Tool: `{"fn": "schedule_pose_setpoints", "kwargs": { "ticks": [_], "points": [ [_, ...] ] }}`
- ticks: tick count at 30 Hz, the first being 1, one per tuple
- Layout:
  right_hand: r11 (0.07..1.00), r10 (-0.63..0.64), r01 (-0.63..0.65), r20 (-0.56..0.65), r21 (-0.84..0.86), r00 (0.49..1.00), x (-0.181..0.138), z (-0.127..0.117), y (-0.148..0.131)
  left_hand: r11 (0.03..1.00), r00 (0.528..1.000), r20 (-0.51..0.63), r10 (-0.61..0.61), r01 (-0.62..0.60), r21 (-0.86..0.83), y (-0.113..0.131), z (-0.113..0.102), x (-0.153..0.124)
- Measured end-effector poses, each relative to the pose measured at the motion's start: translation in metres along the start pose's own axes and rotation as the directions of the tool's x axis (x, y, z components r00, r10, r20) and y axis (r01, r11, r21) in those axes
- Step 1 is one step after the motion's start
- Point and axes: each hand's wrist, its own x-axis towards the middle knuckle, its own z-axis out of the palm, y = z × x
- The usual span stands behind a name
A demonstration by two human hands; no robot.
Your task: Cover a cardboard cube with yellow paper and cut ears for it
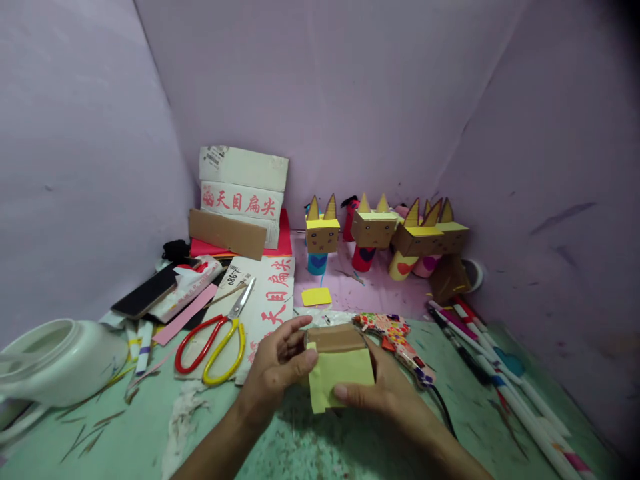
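Between both hands is a small cardboard box (334, 339) with a pale yellow-green paper (345, 375) lying over its near face. My left hand (280, 360) grips the box's left side, thumb on the paper's upper left corner. My right hand (383, 383) wraps round the right side, its thumb flat on the lower part of the paper; its other fingers are hidden behind the box. Just beyond, to the right, lies a patterned hot glue gun (393, 337) with a black cord. Scissors (225, 337) with one red and one yellow handle rest to the left.
Several cardboard animal figures (323, 237) with pointed ears stand at the back. A yellow paper piece (317, 297) lies before them. Marker pens (500, 373) are spread along the right. Printed cardboard sheets (240, 193) lean at the back left; a white pot (65, 360) stands at the left edge.
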Motion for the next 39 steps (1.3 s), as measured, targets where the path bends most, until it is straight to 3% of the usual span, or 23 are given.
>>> {"fn": "schedule_pose_setpoints", "kwargs": {
  "ticks": [3, 8, 14, 23, 28, 31, 33, 36, 39],
  "points": [
    [0.999, 0.016, -0.016, 0.007, 0.030, 1.000, 0.000, 0.003, 0.002, 1.000, 0.997, -0.071, 0.012, -0.010, 0.028, -0.004, -0.001, 0.002],
    [0.964, 0.065, -0.053, -0.040, 0.262, 0.997, 0.002, 0.003, 0.003, 0.999, 0.998, -0.069, -0.002, -0.001, -0.034, -0.012, 0.000, 0.006],
    [0.976, 0.028, -0.004, -0.106, 0.219, 0.994, 0.002, 0.002, 0.006, 0.994, 0.994, -0.045, -0.095, 0.097, 0.052, -0.010, 0.003, 0.006],
    [0.980, 0.052, -0.011, -0.207, 0.197, 0.977, 0.002, 0.006, 0.004, 0.987, 0.990, 0.099, -0.103, 0.089, 0.135, -0.008, 0.005, 0.008],
    [0.945, 0.153, -0.062, -0.269, 0.320, 0.951, 0.003, 0.004, -0.001, 0.980, 0.983, 0.158, -0.099, 0.069, 0.188, -0.002, -0.002, 0.004],
    [0.927, 0.204, -0.084, -0.307, 0.364, 0.930, 0.004, 0.001, -0.005, 0.955, 0.996, 0.089, -0.030, 0.002, 0.297, 0.006, -0.008, 0.001],
    [0.923, 0.227, -0.099, -0.320, 0.371, 0.920, 0.005, -0.001, -0.007, 0.942, 0.999, -0.040, 0.035, -0.020, 0.334, 0.011, -0.011, 0.002],
    [0.909, 0.270, -0.132, -0.317, 0.396, 0.909, 0.005, -0.003, -0.007, 0.936, 0.957, -0.258, 0.134, -0.037, 0.349, 0.014, -0.014, 0.008],
    [0.907, 0.258, -0.117, -0.312, 0.405, 0.914, 0.005, -0.004, -0.007, 0.933, 0.929, -0.332, 0.163, -0.036, 0.359, 0.012, -0.016, 0.012]
  ]
}}
